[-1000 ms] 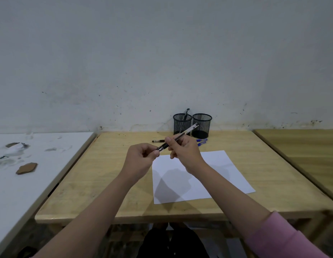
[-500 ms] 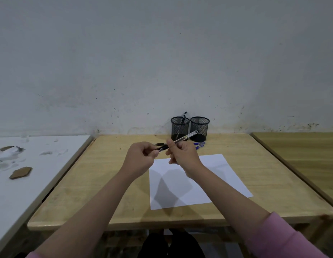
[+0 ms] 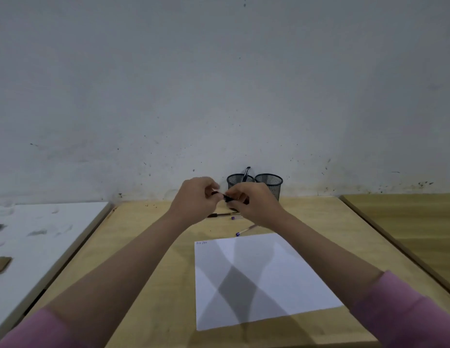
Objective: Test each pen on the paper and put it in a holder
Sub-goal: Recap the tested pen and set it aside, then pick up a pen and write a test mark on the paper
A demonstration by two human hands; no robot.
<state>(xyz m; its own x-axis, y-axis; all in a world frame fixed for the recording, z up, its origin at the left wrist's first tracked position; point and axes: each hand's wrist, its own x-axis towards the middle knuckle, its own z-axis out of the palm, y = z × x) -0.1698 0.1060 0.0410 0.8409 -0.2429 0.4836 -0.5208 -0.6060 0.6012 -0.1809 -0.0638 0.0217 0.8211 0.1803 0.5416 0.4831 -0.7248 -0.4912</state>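
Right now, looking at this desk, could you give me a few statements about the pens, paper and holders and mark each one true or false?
1. Both hands, left hand and right hand, hold one pen above the table. True.
2. The left holder has a pen in it. True.
3. The right holder is full of pens. False: none shows in it.
4. The paper is covered in writing. False: only a small mark in one corner.
5. Loose pens lie on the table. True.

White paper [image 3: 264, 280], black mesh holders [image 3: 269, 183], pink sleeves [image 3: 407, 312].
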